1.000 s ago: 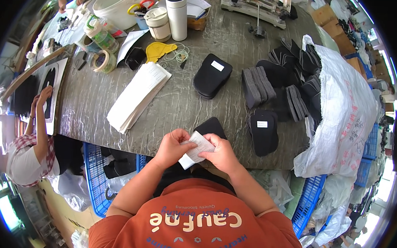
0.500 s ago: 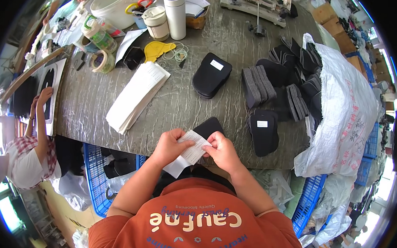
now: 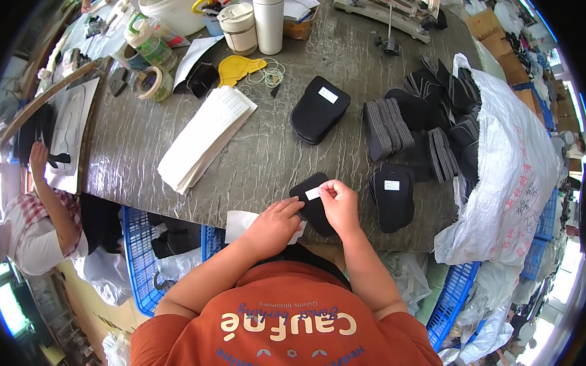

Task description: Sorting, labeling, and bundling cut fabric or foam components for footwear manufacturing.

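A black pad (image 3: 317, 218) with rounded ends lies at the table's near edge, in front of me. My right hand (image 3: 340, 205) pinches a small white label (image 3: 313, 194) by its right end, at the pad's surface. My left hand (image 3: 275, 228) lies flat with its fingertips on the pad's left edge. Under that hand a white label sheet (image 3: 239, 224) sticks out on both sides. To the right is a stack of black pads (image 3: 391, 203) with a white label on top. Farther off lies another labelled black stack (image 3: 319, 115).
A white woven sack (image 3: 513, 166) spills several grey-edged pads (image 3: 388, 128) at the right. Folded white papers (image 3: 206, 140) lie left of centre, below a yellow piece (image 3: 239, 69). Cups, tape and a white tumbler (image 3: 268, 18) stand behind. A co-worker's hand (image 3: 39, 155) is at far left.
My hands parted from the label sheet. The right now has a label at the pad; the left has flattened beside it, over the sheet. The view shifted slightly.
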The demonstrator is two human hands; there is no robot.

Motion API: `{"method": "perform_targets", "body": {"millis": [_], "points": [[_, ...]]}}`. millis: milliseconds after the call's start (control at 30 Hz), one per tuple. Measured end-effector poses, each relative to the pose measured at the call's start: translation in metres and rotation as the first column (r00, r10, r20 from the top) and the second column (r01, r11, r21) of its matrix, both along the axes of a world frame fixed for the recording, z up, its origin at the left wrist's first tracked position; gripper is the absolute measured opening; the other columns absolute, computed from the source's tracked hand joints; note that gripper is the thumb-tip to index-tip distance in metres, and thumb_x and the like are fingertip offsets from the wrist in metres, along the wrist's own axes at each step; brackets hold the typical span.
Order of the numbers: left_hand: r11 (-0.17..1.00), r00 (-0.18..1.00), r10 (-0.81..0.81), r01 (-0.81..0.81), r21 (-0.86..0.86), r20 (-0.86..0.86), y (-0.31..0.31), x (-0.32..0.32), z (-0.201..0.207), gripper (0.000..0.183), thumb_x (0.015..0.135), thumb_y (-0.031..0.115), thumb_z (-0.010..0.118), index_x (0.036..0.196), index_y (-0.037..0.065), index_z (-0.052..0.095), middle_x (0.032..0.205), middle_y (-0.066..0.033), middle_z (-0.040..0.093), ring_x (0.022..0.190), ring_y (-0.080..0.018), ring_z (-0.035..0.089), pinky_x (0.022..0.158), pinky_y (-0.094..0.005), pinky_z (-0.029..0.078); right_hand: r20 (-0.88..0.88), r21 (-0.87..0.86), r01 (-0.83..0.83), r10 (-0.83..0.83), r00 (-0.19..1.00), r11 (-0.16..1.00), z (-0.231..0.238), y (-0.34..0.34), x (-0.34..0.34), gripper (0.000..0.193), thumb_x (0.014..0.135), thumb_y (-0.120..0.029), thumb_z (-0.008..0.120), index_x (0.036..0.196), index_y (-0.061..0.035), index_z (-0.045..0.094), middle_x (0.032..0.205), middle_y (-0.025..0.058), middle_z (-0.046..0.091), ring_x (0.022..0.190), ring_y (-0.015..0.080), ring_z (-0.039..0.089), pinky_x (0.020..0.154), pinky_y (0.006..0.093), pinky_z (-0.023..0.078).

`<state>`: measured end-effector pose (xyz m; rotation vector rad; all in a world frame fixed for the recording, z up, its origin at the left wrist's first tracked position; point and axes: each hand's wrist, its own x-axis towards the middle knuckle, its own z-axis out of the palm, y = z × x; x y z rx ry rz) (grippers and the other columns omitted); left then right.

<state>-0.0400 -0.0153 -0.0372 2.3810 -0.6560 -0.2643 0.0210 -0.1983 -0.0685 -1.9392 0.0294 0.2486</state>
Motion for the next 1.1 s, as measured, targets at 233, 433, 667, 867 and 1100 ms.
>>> {"method": "perform_targets", "body": {"millis": [233,433,667,867,1100], "points": [[1.000,1.000,-0.004,0.004,0.009,0.004,-0.001,0.003,0.001,0.017,0.083,0.014,0.062,0.084,-0.002,0.061,0.126,-0.0190,0.055,0.125,-0.0353,0.047,0.103,-0.0438,0.039,-0.019,0.020,0.005,-0.004,1.000,1.000,-0.002,0.003,-0.001,0.006,0.084,-0.004,0.064,0.083,0.0018,0.063,0.071,0.0076,0.065,0.062,0.0115,0.059,0.060,0.0276,0.048],[1.000,1.000,-0.001,0.001,0.017,-0.004,-0.001,0.002,0.002,0.018,0.084,0.015,0.062,0.085,-0.003,0.061,0.126,-0.0194,0.055,0.125,-0.0356,0.046,0.103,-0.0441,0.039,-0.019,-0.003,0.000,0.000,1.000,1.000,-0.006,0.003,0.000,0.006,0.084,-0.004,0.064,0.082,0.0017,0.064,0.070,0.0084,0.065,0.061,0.0116,0.059,0.059,0.0277,0.048],[0.998,0.999,-0.021,0.019,0.060,0.035,-0.002,0.004,0.002,0.016,0.084,0.014,0.061,0.087,-0.002,0.061,0.129,-0.0188,0.053,0.120,-0.0339,0.050,0.102,-0.0440,0.038,0.000,-0.007,-0.002,0.002,1.000,1.000,-0.008,0.003,-0.001,0.006,0.084,-0.004,0.064,0.082,0.0017,0.063,0.070,0.0089,0.065,0.062,0.0122,0.059,0.059,0.0282,0.048],[0.975,0.995,-0.078,0.062,0.212,0.063,-0.010,0.009,0.004,0.019,0.086,0.019,0.057,0.090,0.001,0.063,0.136,-0.0161,0.049,0.117,-0.0291,0.050,0.104,-0.0468,0.034,0.019,0.032,0.015,-0.016,1.000,0.999,-0.017,0.001,-0.001,0.010,0.082,-0.003,0.066,0.090,0.0021,0.062,0.070,0.0100,0.065,0.060,0.0134,0.060,0.059,0.0285,0.048],[0.938,0.993,-0.117,0.110,0.327,0.001,-0.014,0.010,0.011,0.021,0.089,0.020,0.053,0.094,0.002,0.063,0.140,-0.0142,0.046,0.120,-0.0273,0.048,0.106,-0.0493,0.032,-0.006,-0.093,0.136,-0.138,0.990,0.986,-0.006,0.006,0.002,0.039,0.077,-0.006,0.073,0.108,-0.0023,0.049,0.070,0.0106,0.066,0.061,0.0184,0.063,0.058,0.0317,0.049]]}}
